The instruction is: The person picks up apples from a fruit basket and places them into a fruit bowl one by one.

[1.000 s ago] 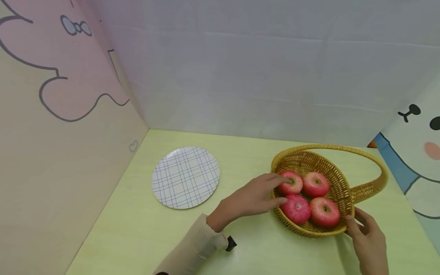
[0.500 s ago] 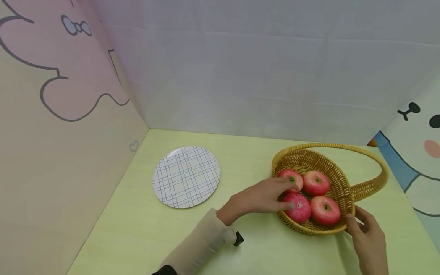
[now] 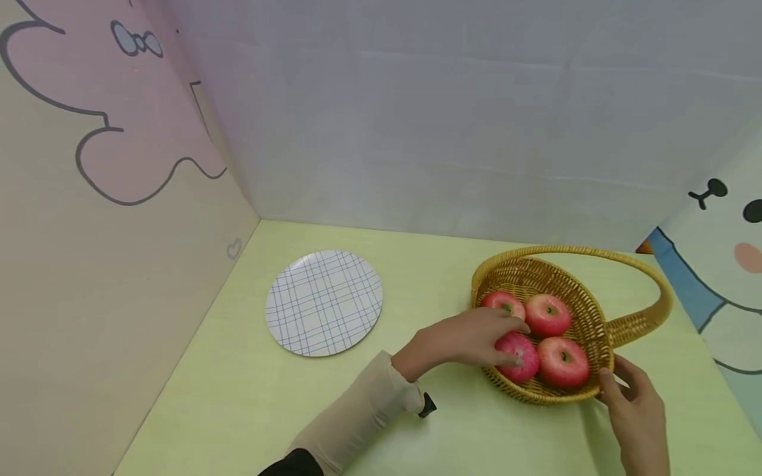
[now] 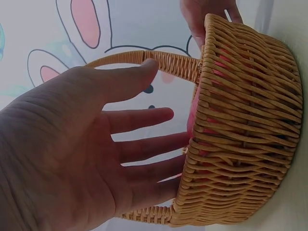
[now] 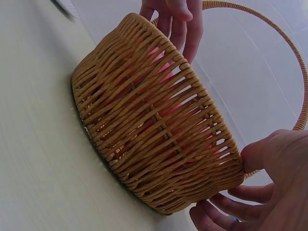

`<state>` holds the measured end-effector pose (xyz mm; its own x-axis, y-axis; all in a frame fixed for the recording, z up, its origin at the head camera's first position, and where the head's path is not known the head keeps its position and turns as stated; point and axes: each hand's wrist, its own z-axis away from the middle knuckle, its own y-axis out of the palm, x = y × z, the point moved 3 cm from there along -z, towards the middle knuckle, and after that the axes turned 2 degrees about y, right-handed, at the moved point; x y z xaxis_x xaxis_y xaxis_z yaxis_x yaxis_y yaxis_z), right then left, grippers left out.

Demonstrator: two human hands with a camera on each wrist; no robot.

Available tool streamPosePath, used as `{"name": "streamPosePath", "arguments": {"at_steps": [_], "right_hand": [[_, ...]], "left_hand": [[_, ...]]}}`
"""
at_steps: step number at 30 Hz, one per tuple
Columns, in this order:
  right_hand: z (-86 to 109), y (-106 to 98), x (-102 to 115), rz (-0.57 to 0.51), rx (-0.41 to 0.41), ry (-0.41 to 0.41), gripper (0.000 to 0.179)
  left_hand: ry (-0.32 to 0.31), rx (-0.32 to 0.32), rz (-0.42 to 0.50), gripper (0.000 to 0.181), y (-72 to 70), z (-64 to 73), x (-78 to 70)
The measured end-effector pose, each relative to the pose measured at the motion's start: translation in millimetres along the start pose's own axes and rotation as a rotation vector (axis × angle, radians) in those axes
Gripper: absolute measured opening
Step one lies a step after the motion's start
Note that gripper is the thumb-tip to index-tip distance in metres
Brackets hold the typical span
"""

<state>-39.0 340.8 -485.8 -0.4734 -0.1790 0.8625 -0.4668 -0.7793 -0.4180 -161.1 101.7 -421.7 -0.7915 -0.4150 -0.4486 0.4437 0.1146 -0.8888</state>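
A woven wicker basket [image 3: 595, 317] with a tall handle stands on the right of the table, with several red apples [image 3: 563, 362] inside. My left hand [image 3: 476, 336] reaches over the basket's left rim. Its thumb and fingers are spread over the near-left apple [image 3: 528, 371], thumb on the near side. In the left wrist view the fingers of my left hand [image 4: 139, 149] extend fairly straight past the rim, fingertips partly hidden behind it. My right hand [image 5: 274, 178] holds the basket's right rim, thumb at the top edge and fingers against the outer wall.
A round white plate [image 3: 324, 303] with a blue check pattern lies on the left of the pale green table [image 3: 220, 396]. A grey-white wall [image 3: 417, 145] closes off the back. Cartoon-printed panels [image 3: 143, 152] stand at both sides.
My left hand has moved right, from the basket's left rim further in over the near-left apple. The right hand stays at the rim, and the basket has hardly moved.
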Motion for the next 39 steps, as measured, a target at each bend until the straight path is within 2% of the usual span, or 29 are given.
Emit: {"name": "streamPosePath", "arguments": {"at_steps": [5, 12, 20, 27, 35, 39], "right_hand": [[-0.3, 1.5, -0.5, 0.013, 0.004, 0.004, 0.059], [-0.5, -2.6, -4.2, -0.113, 0.005, 0.003, 0.058], [-2.0, -5.4, -7.0, -0.034, -0.003, 0.019, 0.061], [-2.9, -5.6, -8.9, -0.164, -0.002, 0.027, 0.045], [-4.1, -2.4, -7.9, -0.110, -0.009, 0.025, 0.053], [-4.5, -1.2, -7.6, -0.113, -0.006, 0.018, 0.052]], "left_hand": [[-0.012, 0.014, -0.026, 0.045, 0.0, -2.9, -3.4], [0.007, 0.018, -0.046, 0.037, 5.4, -8.3, -2.9], [0.021, 0.041, -0.039, 0.043, 9.0, -12.0, -4.0], [0.024, 0.071, -0.070, 0.051, 13.5, -18.8, -4.7], [-0.031, 0.108, -0.085, 0.062, 18.9, -22.2, -5.3], [-0.030, 0.114, -0.098, 0.063, 20.0, -23.7, -5.5]]}}
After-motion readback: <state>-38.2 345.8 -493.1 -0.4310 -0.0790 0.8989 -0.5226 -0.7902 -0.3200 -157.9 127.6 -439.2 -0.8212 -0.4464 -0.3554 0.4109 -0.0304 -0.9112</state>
